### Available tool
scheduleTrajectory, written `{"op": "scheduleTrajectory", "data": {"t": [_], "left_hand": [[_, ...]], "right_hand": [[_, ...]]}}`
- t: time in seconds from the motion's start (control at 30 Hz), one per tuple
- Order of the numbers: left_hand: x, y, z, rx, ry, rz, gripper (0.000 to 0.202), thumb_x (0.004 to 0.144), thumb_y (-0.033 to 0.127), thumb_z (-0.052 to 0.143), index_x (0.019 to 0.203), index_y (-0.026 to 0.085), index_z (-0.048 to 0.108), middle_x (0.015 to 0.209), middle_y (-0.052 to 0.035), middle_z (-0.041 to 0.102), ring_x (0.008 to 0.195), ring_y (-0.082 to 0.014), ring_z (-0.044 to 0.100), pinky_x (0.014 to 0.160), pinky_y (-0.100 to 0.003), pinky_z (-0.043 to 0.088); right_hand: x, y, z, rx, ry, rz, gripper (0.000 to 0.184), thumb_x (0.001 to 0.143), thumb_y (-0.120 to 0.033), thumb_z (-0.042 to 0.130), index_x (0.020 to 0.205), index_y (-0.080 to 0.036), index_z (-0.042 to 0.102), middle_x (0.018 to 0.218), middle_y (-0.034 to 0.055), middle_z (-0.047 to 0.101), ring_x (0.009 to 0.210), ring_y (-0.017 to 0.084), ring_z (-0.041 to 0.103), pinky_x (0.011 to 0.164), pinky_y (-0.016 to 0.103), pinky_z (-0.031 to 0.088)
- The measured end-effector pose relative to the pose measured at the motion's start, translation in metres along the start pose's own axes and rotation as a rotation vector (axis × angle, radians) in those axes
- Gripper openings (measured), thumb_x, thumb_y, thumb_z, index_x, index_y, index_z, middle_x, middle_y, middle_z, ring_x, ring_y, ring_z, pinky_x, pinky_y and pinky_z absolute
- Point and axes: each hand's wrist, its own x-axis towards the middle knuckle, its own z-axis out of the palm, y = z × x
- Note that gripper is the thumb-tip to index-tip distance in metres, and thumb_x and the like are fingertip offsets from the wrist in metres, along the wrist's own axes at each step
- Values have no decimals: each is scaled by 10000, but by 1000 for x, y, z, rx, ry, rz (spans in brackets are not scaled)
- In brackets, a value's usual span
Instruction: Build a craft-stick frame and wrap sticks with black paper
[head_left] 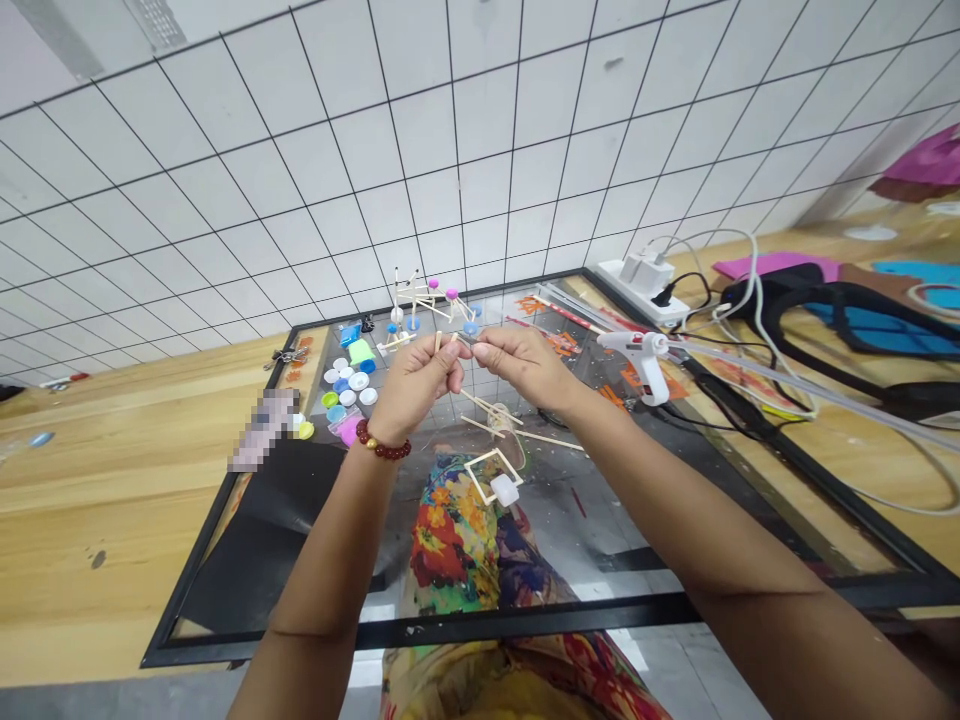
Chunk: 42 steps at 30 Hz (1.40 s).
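Observation:
My left hand [424,378], with a red bead bracelet [384,446] at the wrist, pinches a thin wooden stick [438,342] above the glass top. Close beside it, the fingers of my right hand [521,366] are pressed together at the same spot; what they grip is too small to make out. Below the hands lie several loose wooden sticks [487,408]. Nearer to me, a square frame of sticks [480,461] has a white lump [504,490] at one corner. Behind the hands stands a stick model [420,298] with pink and blue bits.
A white glue gun [645,365] rests on the right, near a power strip [641,290] and tangled cables. Several small coloured tubs [358,381] sit on the left, beside a blurred-out object [264,430]. A black frame [525,610] edges the glass; a tiled wall [480,150] stands behind.

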Motion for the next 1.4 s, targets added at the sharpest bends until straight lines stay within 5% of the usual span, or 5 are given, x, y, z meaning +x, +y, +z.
{"op": "scheduleTrajectory", "data": {"t": [0.3,0.8,0.97,1.2,1.4], "left_hand": [[-2,0,2,465,122,268,351,969,382,513,679,189,551,564,35,519,582,-108,470,650,-253,389],[-4,-1,6,849,166,444,358,998,344,423,681,209,520,614,-2,549,602,-146,517,618,-271,349],[-6,-4,10,807,184,490,394,1027,375,381,694,211,515,620,-1,556,599,-136,529,616,-264,366],[-5,-2,7,772,178,560,361,1021,293,417,688,202,525,621,2,563,602,-130,540,616,-256,368],[-3,-12,6,1033,346,536,297,997,341,429,996,187,683,814,-75,704,722,-176,611,655,-272,388]], "right_hand": [[0,1,2,-77,39,-26,522,933,-648,421,666,-200,454,632,-27,414,628,125,403,623,281,296],[-3,-3,11,-71,89,-52,542,946,-670,384,725,-200,538,642,-10,504,630,139,453,621,275,316],[-4,-6,14,83,85,-78,530,963,-638,394,739,-189,566,670,-12,514,647,134,459,648,270,345],[-5,-12,13,-4,99,-123,523,989,-609,355,712,-203,534,627,-20,465,605,130,420,635,280,319],[-5,-15,21,-72,190,-6,541,958,-678,342,690,-221,450,599,-20,442,586,139,403,598,287,280]]}}
